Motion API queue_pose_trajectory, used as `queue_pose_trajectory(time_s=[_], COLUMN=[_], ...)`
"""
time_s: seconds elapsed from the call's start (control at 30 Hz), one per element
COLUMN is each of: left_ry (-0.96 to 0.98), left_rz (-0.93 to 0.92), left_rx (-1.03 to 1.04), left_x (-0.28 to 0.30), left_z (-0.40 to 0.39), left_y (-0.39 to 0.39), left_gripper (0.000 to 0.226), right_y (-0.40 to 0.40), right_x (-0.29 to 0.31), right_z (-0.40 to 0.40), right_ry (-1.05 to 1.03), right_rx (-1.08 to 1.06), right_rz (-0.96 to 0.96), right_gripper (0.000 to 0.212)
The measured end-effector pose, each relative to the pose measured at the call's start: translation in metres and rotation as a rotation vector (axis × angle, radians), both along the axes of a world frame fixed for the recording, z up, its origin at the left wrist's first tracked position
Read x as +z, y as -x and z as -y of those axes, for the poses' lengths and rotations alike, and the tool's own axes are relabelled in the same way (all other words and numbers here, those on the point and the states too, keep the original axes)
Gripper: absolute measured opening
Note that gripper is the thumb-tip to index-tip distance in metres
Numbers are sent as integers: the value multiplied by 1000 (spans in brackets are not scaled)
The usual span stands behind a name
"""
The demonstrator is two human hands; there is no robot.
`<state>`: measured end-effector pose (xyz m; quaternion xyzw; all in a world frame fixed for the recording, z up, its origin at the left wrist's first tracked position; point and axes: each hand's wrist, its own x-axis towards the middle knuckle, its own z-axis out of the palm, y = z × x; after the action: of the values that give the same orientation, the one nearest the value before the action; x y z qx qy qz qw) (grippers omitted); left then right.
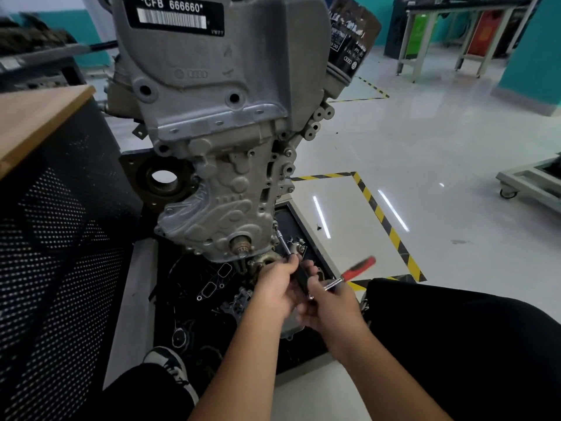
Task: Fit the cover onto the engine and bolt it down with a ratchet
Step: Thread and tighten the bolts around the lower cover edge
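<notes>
Both hands meet low beside the engine: the left hand [277,285] curls round the slim steel extension bar [283,243], whose tip sits on a bolt at the lower right edge of the ribbed grey cast-aluminium cover [218,202], already seated on the upright engine [212,71]. Just beside it, the right hand [329,305] grips the chrome ratchet with a red-and-black handle [358,268], which is blurred.
</notes>
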<state>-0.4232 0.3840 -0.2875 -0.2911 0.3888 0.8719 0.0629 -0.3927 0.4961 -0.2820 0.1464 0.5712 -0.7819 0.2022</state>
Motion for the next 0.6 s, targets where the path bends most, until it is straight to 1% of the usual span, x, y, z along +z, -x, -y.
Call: queue_pose_trajectory(time_s=[0.03, 0.07, 0.1, 0.13, 0.17, 0.2, 0.27, 0.3, 0.33, 0.37, 0.43, 0.47, 0.5, 0.53, 0.57, 0.6], left_ry=[17, 31, 38, 37, 25, 8, -6, 1, 17, 38, 57, 65, 71, 67, 40, -8], left_rz=[2, 7, 16, 29, 42, 45, 14, -4, -18, -26, -14, -6, 0, 2, 4, 3], left_rx=[14, 23, 28, 30, 26, 9, -44, -62, -65, -54, 4, 33, 51, 59, 56, 37], left_x=[-1, -3, -4, -5, -6, -6, -5, -4, -5, -5, -5, -6, -8, -8, -8, -8], left_z=[-3, -5, -6, -5, -2, 1, 8, 11, 12, 11, 5, 1, -3, -5, -6, -5], left_y=[1, 2, 3, 3, 3, 2, 0, 0, -1, -1, 0, 1, 2, 2, 2, 3], left_gripper=[16, 17, 18, 19, 22, 26, 30, 28, 26, 23, 17, 14, 12, 11, 13, 16], right_y=[-1, -2, -3, -5, -5, -4, -1, 1, 2, 2, 1, 1, 2, 0, 0, 2], right_x=[-3, -7, -10, -12, -9, -5, 5, 7, 7, 5, -4, -10, -13, -13, -11, -6], right_z=[-2, -1, 0, 2, 3, 2, -1, -2, -3, -2, -2, -3, -1, 2, 2, 1], right_ry=[-303, -520, -608, -568, -396, -159, 291, 396, 396, 274, -209, -433, -573, -621, -569, -372], right_rx=[22, 42, 59, 42, -2, -25, -40, -63, -66, -36, -11, -17, -13, 0, -15, -51], right_rz=[-168, -307, -388, -398, -294, -123, 190, 271, 281, 208, -62, -211, -326, -391, -351, -201], right_gripper=[10, 15, 20, 19, 14, 12, 21, 23, 22, 17, 5, 9, 13, 14, 12, 11])
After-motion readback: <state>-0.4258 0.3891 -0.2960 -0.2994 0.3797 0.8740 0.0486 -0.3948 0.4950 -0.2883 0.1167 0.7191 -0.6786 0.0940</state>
